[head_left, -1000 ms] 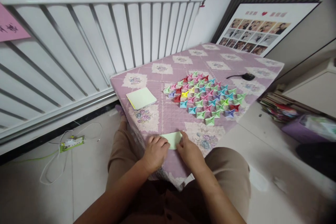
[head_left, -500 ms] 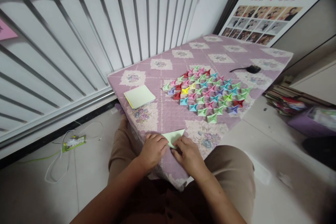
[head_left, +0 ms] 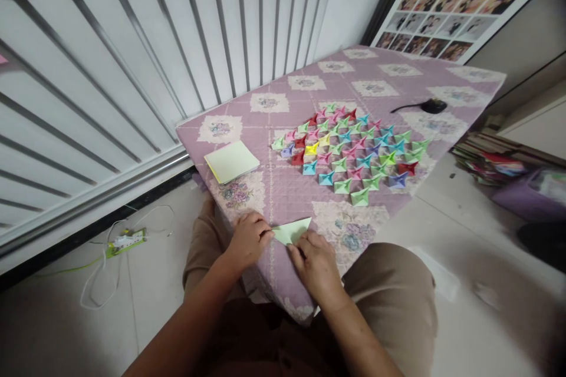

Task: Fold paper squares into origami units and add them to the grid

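Note:
A pale green folded sheet of paper [head_left: 289, 231], roughly triangular, lies near the front corner of the table. My left hand [head_left: 251, 237] has its fingers curled together at the paper's left tip, pinching it. At the lower right edge, my right hand [head_left: 315, 259] holds the paper between thumb and fingers. Farther back on the table stand rows of small folded paper pieces [head_left: 339, 163] in green, pink, blue, red and yellow. To the left lies a stack of square paper sheets [head_left: 232, 160], pale on top with a yellow edge.
A purple flowered cloth covers the table [head_left: 287, 185]. Behind it a white radiator [head_left: 198, 35] runs along the wall. A black object with a cable [head_left: 433, 106] lies at the back right. On the floor at left is a power strip [head_left: 128, 240] with cords.
My left hand has slid left along the folded paper to its tip, uncovering more of it. My right hand stays at the paper's right part. The view has shifted slightly.

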`<state>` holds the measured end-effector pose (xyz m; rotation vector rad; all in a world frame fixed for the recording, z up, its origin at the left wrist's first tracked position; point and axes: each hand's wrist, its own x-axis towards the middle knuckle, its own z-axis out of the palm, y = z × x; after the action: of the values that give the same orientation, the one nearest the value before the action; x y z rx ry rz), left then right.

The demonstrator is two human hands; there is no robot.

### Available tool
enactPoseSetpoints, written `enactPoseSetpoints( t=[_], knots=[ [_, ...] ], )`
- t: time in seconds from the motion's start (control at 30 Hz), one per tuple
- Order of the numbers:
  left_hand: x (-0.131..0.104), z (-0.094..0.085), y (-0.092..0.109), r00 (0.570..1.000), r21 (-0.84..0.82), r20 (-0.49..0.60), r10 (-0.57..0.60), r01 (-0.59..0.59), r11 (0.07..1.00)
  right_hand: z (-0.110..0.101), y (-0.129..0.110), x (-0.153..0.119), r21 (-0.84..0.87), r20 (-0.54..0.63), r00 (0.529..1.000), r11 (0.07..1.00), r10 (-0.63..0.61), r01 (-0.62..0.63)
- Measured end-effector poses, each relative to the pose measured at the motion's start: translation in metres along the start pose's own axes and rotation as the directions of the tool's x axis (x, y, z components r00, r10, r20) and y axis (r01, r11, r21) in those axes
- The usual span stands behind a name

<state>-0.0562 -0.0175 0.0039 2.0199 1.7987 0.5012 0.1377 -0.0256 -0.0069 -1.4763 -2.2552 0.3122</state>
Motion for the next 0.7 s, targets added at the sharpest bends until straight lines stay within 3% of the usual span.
enactPoseSetpoints(
  t=[0.47, 0.7],
  knots=[
    [0.011, -0.001, 0.008, 0.989, 0.100, 0.021, -0.148, 0.145, 0.984, 0.004, -0.001, 0.006, -0.063, -0.051, 0.997, 0.996, 0.064, -0.067],
    [0.015, -0.003, 0.010, 0.989, 0.137, 0.037, -0.144, 0.138, 0.981, 0.002, -0.001, 0.011, -0.080, -0.015, 0.997, 0.993, 0.082, -0.083]
  ],
)
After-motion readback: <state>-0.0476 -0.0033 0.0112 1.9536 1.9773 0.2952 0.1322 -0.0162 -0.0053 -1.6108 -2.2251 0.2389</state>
